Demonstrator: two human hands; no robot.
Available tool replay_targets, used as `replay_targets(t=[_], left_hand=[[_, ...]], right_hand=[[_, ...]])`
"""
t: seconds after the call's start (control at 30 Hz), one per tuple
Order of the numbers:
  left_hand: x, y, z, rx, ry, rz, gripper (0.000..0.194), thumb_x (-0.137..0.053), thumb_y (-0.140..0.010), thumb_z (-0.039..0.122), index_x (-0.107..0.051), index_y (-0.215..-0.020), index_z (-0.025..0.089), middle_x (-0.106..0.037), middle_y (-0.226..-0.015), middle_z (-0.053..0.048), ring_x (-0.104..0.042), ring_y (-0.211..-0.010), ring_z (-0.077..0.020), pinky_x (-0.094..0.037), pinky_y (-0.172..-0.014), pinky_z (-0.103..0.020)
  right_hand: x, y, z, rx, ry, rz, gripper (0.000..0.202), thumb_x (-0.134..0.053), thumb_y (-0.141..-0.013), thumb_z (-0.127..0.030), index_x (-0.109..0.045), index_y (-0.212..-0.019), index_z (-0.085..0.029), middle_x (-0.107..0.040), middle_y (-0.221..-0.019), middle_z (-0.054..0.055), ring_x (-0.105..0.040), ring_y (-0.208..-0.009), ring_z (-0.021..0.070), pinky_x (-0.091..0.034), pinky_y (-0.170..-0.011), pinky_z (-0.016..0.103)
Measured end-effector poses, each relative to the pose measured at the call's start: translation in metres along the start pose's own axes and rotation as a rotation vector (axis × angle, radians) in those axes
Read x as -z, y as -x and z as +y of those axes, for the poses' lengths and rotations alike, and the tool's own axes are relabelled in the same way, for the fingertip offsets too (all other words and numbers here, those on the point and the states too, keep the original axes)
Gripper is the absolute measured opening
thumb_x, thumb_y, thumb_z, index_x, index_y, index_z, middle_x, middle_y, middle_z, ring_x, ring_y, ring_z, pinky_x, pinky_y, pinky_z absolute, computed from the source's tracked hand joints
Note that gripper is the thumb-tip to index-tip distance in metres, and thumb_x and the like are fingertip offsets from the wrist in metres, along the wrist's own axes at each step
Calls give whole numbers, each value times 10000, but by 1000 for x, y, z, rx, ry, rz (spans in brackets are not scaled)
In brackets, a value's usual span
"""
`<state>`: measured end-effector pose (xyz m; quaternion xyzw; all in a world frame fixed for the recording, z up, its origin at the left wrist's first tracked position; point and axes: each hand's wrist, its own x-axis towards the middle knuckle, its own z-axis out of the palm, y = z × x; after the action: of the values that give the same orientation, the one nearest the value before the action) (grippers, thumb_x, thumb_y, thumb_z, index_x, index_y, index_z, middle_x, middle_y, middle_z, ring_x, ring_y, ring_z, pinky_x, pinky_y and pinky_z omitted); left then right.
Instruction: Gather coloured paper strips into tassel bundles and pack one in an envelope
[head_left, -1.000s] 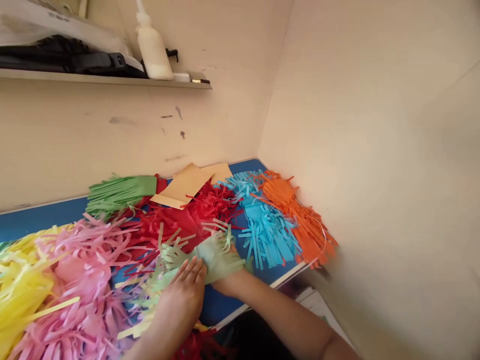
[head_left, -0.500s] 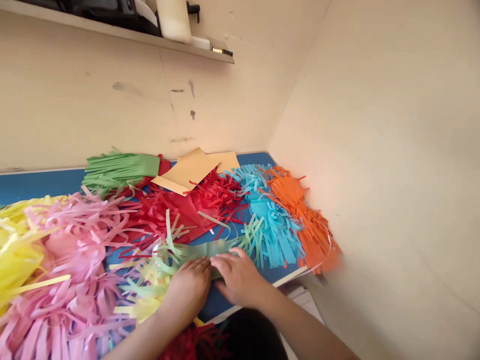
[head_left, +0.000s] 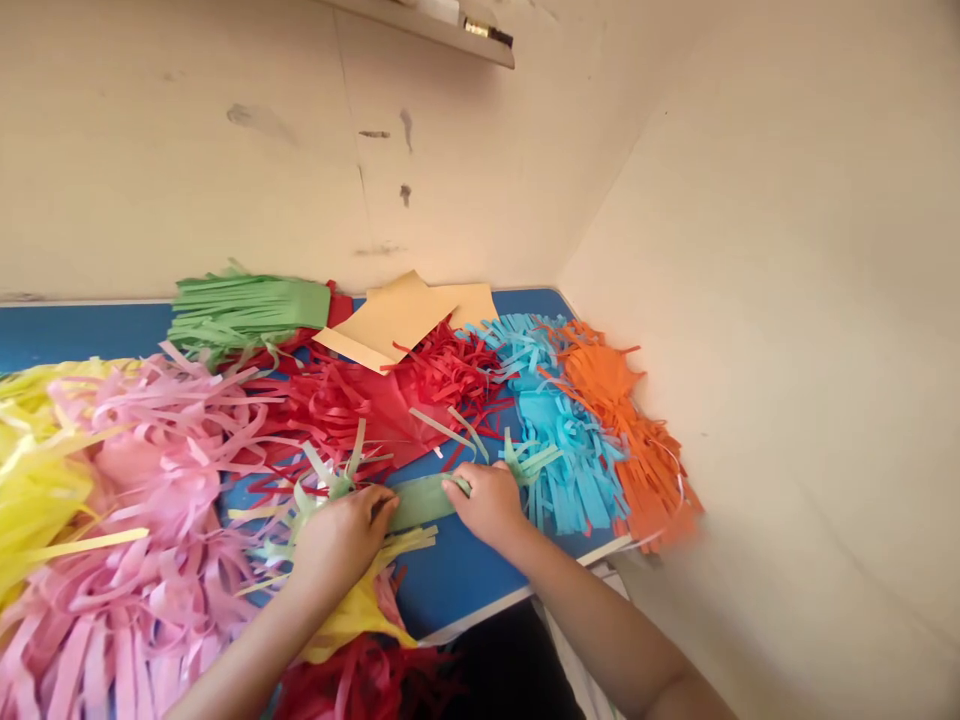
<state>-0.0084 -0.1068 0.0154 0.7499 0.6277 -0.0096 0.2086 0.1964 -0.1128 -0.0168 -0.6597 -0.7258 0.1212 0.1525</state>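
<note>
A strip of pale green tissue paper (head_left: 424,502) with fringed ends stretches between my two hands over the blue table (head_left: 465,565). My left hand (head_left: 351,530) pinches its left part, and fringe spreads out beyond the fingers. At the other end, my right hand (head_left: 487,500) has its fingers closed on the paper, with light green fringe showing behind it. Yellow tissue paper (head_left: 352,615) lies below my left hand. Just behind the strip is red fringed paper (head_left: 382,405).
Pink fringe (head_left: 142,460) and yellow fringe (head_left: 37,500) cover the left side. Blue fringe (head_left: 562,440) and orange fringe (head_left: 622,430) lie at the right, by the wall. Green fringe (head_left: 255,305) and tan sheets (head_left: 397,315) lie at the back. A shelf (head_left: 442,35) hangs above.
My hands have moved apart, and the green strip now shows flat between them. Both hands have gone from flattened fingers to gripping the paper. The view has tilted downward.
</note>
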Motion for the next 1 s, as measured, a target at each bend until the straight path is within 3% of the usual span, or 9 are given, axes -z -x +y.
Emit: replay_targets(t=[0.23, 0.63, 0.7, 0.77, 0.83, 0.93, 1.0], left_hand=[[5, -8, 5, 93, -93, -73, 342, -358, -932, 401, -658, -929, 236, -760, -860, -74, -716, -777, -246, -414, -606, -290], [8, -9, 9, 41, -171, -47, 329, -377, -938, 361, -661, -968, 197, -732, -862, -110, -700, -790, -297, -459, -643, -358], [9, -6, 10, -52, -216, 38, 293, -406, -937, 308, -641, -1049, 173, -707, -995, -147, -671, -912, -316, -465, -757, -412], [10, -4, 10, -283, -284, 138, 240, -434, -924, 210, -648, -1028, 176, -678, -1052, -144, -627, -986, -308, -436, -841, -434], [9, -4, 9, -536, -344, 177, 222, -454, -897, 123, -665, -890, 191, -675, -936, -104, -615, -911, -269, -428, -816, -404], [5, -2, 9, -683, -368, 144, 202, -501, -858, 91, -658, -781, 192, -648, -776, -68, -601, -786, -229, -422, -800, -389], [4, 2, 12, -659, -396, 157, 174, -514, -831, 98, -669, -815, 176, -646, -767, -77, -605, -768, -239, -400, -896, -447]], right_hand=[[-7, -1, 4, 22, 40, 8, 204, -642, -864, -344, -636, -704, -218, -704, -659, -36, -631, -630, 132, -296, -709, 292], [-7, -2, 5, 22, 53, 16, 183, -674, -860, -365, -646, -749, -222, -693, -667, -29, -619, -644, 146, -296, -716, 304], [-1, 0, 7, 13, 93, 112, 186, -706, -840, -395, -664, -883, -218, -703, -747, 8, -627, -724, 187, -307, -749, 323], [6, 4, 8, 24, 156, 282, 279, -702, -846, -351, -640, -1075, -205, -711, -951, 78, -621, -889, 241, -311, -818, 365], [13, 10, 7, 193, 176, 358, 275, -630, -875, -237, -613, -1147, -207, -682, -1094, 106, -591, -983, 248, -310, -860, 388], [16, 16, 6, 586, 97, 146, 282, -569, -820, -156, -621, -1095, -194, -679, -1082, 81, -587, -929, 210, -341, -836, 364], [15, 16, 7, 654, 50, 5, 333, -575, -763, -164, -612, -1093, -163, -677, -1085, 82, -588, -940, 216, -355, -823, 364]])
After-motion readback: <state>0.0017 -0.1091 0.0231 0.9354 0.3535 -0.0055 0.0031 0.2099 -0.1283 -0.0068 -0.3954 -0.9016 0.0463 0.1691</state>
